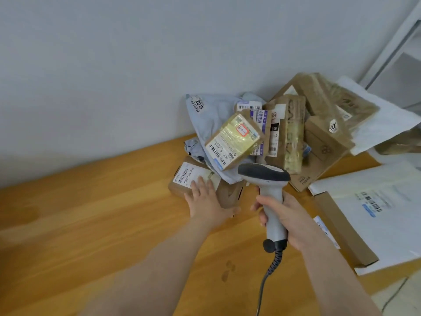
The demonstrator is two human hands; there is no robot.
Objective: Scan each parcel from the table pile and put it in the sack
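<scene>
A pile of parcels (284,131) lies against the wall on the wooden table (91,224). At its front left sits a small brown box (186,179) with a white barcode label. My left hand (205,201) rests on top of that box with straight fingers, the thumb out to the right. My right hand (284,222) grips the handle of a grey barcode scanner (266,176), whose dark head points towards the pile. Just above the scanner a yellow-taped parcel (234,140) lies on a grey mailer bag (209,115). No sack is in view.
Large white mailers and a flat cardboard box (346,229) lie at the table's right end. A white metal shelf frame (401,42) stands at the upper right. The scanner's coiled cable (271,270) hangs down towards me. Bare wooden tabletop stretches to the left.
</scene>
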